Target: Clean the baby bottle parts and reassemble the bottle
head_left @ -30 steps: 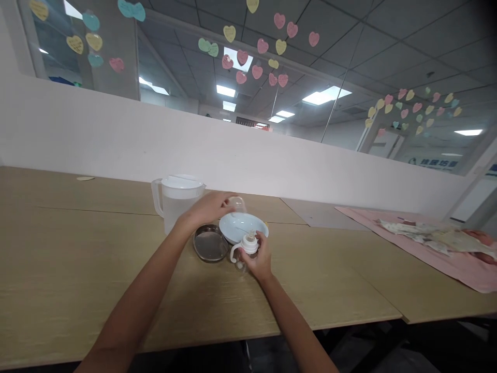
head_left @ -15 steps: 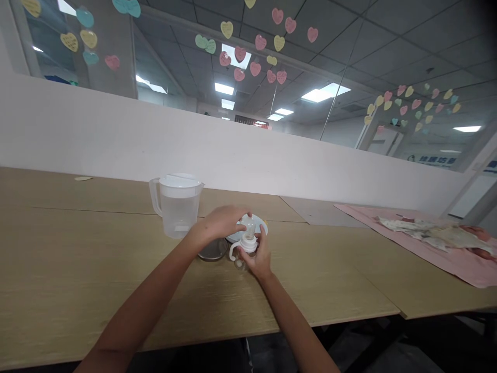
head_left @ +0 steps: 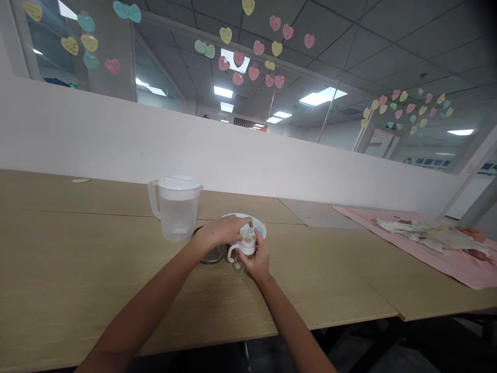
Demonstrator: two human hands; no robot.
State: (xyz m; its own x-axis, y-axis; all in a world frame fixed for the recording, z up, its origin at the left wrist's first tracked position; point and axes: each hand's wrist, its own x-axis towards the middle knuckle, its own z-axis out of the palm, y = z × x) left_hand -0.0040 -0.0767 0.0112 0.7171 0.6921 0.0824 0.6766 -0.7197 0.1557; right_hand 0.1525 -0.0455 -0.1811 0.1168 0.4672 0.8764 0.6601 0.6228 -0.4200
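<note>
Both arms slant inward over the counter's near edge; the left hand arches palm-down, fingers pinching a clear cap over the bottle, while the right hand's fingers wrap the bottle between the near and far edges.

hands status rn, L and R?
Left hand: closed on the clear cap, over the bottle's top.
Right hand: closed around the bottle.

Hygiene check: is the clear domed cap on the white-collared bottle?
Over the bottle, the left hand holding the cap; whether seated, cannot tell.
</note>
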